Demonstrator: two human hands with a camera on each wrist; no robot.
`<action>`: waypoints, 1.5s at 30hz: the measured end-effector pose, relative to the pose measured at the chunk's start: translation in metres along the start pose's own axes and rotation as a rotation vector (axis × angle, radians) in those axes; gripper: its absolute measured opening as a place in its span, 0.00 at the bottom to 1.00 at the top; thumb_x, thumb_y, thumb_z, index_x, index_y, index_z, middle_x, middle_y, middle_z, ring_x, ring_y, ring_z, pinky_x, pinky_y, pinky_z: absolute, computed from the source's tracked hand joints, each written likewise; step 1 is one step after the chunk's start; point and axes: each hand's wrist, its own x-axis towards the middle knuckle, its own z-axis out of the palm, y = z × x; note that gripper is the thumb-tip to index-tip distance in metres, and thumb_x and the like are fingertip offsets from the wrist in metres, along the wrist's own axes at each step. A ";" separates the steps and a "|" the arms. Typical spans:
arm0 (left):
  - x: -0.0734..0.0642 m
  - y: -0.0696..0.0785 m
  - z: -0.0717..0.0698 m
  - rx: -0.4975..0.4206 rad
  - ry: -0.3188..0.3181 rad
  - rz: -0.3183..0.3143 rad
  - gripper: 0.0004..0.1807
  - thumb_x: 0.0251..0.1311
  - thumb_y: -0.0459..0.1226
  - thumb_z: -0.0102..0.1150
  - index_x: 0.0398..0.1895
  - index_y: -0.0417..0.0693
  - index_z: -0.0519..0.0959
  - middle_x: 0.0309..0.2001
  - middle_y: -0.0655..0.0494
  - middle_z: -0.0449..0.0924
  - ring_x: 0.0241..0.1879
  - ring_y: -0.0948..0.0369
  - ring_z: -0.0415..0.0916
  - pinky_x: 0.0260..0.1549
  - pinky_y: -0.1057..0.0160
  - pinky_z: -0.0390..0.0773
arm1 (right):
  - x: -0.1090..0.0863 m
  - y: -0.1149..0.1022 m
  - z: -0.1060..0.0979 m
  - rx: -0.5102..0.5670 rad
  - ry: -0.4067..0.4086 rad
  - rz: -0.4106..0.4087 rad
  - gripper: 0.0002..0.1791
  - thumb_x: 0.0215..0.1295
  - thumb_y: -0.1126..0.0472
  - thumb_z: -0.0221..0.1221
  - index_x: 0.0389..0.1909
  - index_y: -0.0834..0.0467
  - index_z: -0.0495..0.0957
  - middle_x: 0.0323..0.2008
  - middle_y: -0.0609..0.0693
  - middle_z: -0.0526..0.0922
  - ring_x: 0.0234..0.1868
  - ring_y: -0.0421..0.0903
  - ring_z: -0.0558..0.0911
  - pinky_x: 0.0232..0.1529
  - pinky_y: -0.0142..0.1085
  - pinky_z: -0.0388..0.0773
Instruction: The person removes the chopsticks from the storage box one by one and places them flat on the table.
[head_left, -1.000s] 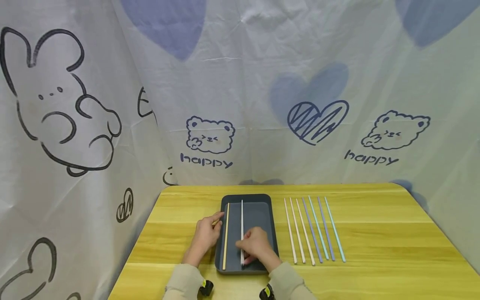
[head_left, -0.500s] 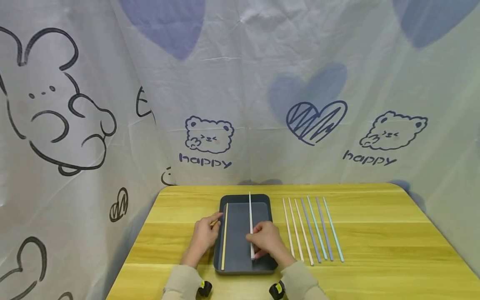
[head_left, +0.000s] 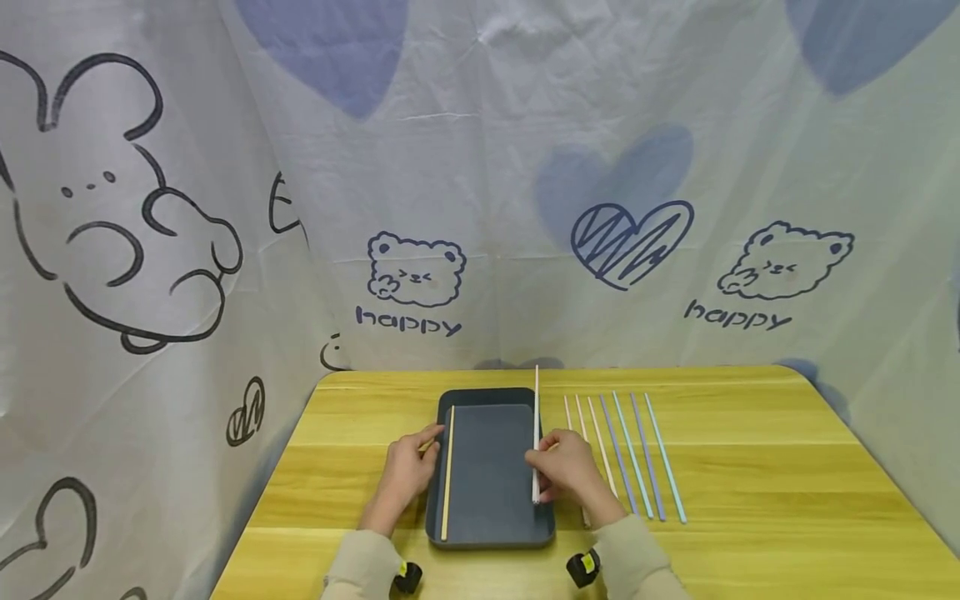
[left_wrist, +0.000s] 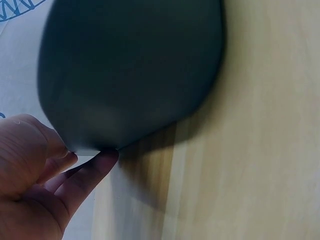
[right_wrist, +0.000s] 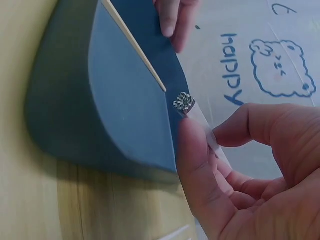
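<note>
My right hand (head_left: 566, 462) pinches a white chopstick (head_left: 537, 400) between thumb and fingers, over the right rim of the dark grey tray (head_left: 491, 533). Its patterned silvery end (right_wrist: 183, 102) points toward the wrist camera in the right wrist view, and the thin end slants up and away. On the left, my left hand (head_left: 408, 467) touches the tray's outer wall with nearly straight fingers; in the left wrist view their tips (left_wrist: 107, 157) meet a corner of it. A pale wooden chopstick (head_left: 449, 475) lies lengthwise inside the tray, along its left side.
Right of the tray, several chopsticks lie side by side on the wooden table (head_left: 772, 467): pale pink (head_left: 598, 433), purple (head_left: 617, 450) and light blue (head_left: 664, 458). My right hand partly hides the nearest pale ones. A printed white cloth (head_left: 510, 167) hangs behind.
My right hand has lifted the white chopstick from the tray's middle and carried it rightward to the right rim. The left hand has stayed at the tray's left side.
</note>
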 end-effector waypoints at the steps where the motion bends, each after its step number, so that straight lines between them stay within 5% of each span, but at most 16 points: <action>1: 0.000 0.000 0.000 0.000 0.002 -0.001 0.19 0.73 0.28 0.58 0.65 0.41 0.83 0.68 0.38 0.79 0.39 0.56 0.87 0.24 0.71 0.77 | 0.001 0.000 -0.002 -0.001 0.004 0.004 0.07 0.58 0.65 0.62 0.35 0.62 0.75 0.18 0.51 0.76 0.16 0.45 0.78 0.18 0.43 0.84; 29: 0.000 -0.001 -0.001 0.013 0.014 0.008 0.19 0.73 0.28 0.59 0.64 0.41 0.83 0.67 0.39 0.80 0.55 0.49 0.85 0.31 0.70 0.80 | 0.008 0.024 -0.056 -0.024 0.049 0.032 0.11 0.62 0.62 0.61 0.43 0.64 0.76 0.19 0.52 0.75 0.18 0.45 0.78 0.20 0.41 0.84; 37: 0.000 -0.001 -0.001 -0.001 0.008 0.000 0.19 0.73 0.28 0.59 0.65 0.41 0.83 0.68 0.38 0.79 0.46 0.52 0.87 0.25 0.70 0.77 | 0.007 0.036 -0.079 -0.037 0.053 0.035 0.12 0.65 0.62 0.61 0.44 0.64 0.75 0.18 0.51 0.75 0.16 0.45 0.78 0.20 0.41 0.84; 45: 0.000 -0.002 0.001 0.008 0.020 0.005 0.19 0.73 0.29 0.60 0.64 0.43 0.83 0.67 0.40 0.80 0.57 0.48 0.84 0.32 0.69 0.80 | 0.006 0.047 -0.099 -0.055 0.063 0.057 0.15 0.67 0.60 0.60 0.48 0.66 0.75 0.21 0.52 0.78 0.16 0.44 0.78 0.21 0.40 0.84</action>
